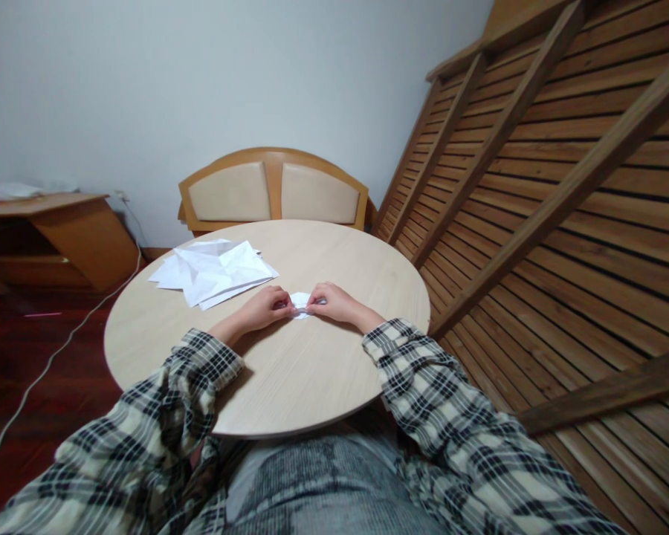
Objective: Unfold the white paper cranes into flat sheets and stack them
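A small piece of folded white paper (299,300) lies between my two hands on the round table (279,394). From the left, the fingers of my left hand (267,307) pinch its edge. My right hand (334,303) grips the opposite edge in the same way, thumb and fingers closed. Both hands rest low over the tabletop, and the fingers cover the paper's ends. Farther back on the left is a loose pile of creased white paper sheets (217,269), apart from my hands.
Behind the table stands a wooden headboard (276,182) with two cream panels. Slatted wooden boards (563,186) lean along the right side. On the left are a wooden desk (83,238) and a white cable (50,364) running over the dark red floor.
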`<state>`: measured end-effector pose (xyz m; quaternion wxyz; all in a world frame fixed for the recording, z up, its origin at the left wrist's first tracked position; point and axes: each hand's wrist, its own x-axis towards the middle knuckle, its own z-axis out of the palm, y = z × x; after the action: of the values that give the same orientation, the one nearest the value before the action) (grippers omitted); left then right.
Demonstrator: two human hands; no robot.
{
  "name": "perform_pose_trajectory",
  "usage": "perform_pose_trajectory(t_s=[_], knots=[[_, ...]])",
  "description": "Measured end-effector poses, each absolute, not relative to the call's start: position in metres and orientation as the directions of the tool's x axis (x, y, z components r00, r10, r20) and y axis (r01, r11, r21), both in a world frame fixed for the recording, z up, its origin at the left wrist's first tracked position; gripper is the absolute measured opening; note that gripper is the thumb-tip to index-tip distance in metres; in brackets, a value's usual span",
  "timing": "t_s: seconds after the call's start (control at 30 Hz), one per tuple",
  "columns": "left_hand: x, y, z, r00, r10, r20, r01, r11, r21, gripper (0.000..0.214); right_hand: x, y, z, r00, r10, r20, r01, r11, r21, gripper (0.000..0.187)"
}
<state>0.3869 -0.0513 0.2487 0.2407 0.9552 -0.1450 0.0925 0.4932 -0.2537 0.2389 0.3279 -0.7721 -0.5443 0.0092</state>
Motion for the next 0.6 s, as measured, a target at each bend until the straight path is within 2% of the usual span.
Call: perform_pose_trajectory(t_s=[0.17, 0.47, 0.6], knots=[[0.3868, -0.0523, 0.2487, 0.946, -0.206, 0.251, -0.298, -0.859, 0.417, 0.028, 0.4923, -0.2543, 0.2401, 0.443, 0.83, 0.339, 0.821, -0.225, -0.524, 0.01], [0.3879, -0.0551, 0.2494, 0.96, -0.139, 0.243, -0.223, -0.903, 0.367, 0.027, 0.4938, -0.2549, 0.239, 0.465, 0.804, 0.37, 0.84, -0.27, -0.47, 0.014], [0.387, -0.0575, 0.2517, 0.966, -0.123, 0.227, -0.196, -0.921, 0.336, 0.027, 0.4928, -0.255, 0.2397, 0.498, 0.799, 0.339, 0.832, -0.328, -0.448, 0.016]])
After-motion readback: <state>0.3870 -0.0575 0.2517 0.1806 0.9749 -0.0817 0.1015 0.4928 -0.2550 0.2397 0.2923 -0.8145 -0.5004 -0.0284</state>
